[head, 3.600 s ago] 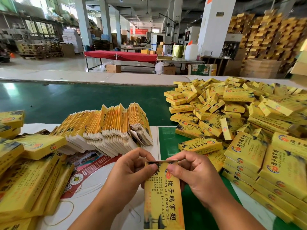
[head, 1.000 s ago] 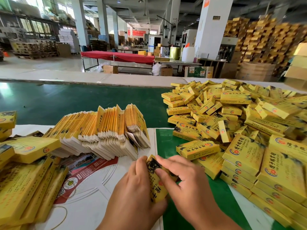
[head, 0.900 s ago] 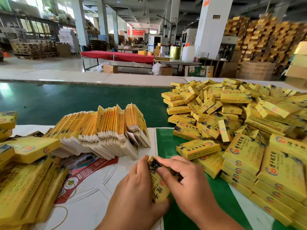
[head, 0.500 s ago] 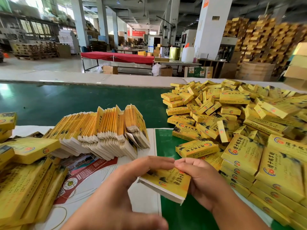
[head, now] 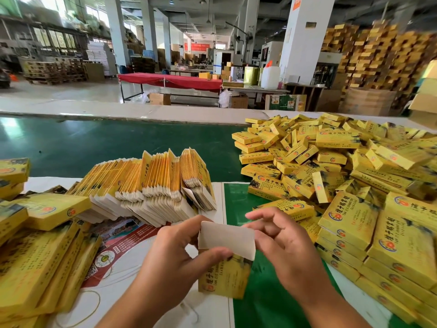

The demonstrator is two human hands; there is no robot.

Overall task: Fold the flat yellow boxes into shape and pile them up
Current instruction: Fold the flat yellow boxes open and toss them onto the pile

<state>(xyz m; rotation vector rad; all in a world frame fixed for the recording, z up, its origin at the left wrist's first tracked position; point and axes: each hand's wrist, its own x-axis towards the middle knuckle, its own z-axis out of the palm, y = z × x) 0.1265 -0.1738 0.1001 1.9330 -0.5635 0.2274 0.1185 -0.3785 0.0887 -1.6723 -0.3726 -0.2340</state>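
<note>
got the box (head: 223, 276) pinched upright in my left hand (head: 179, 259) so its white end flap (head: 225, 240) sticks up, right hand (head: 281, 247) loose beside it, ready to tuck it in

- A big factory hall with white pillars (head: 299, 39) and ceiling lamps (head: 202, 0).
- Daylight enters through windows (head: 50, 40) far off to the left.
- A red-covered table (head: 170, 81) stands on the pale floor (head: 66, 91), well beyond the green worktop (head: 94, 143).
- Stacked pallets (head: 55, 72) line the far left.
</note>
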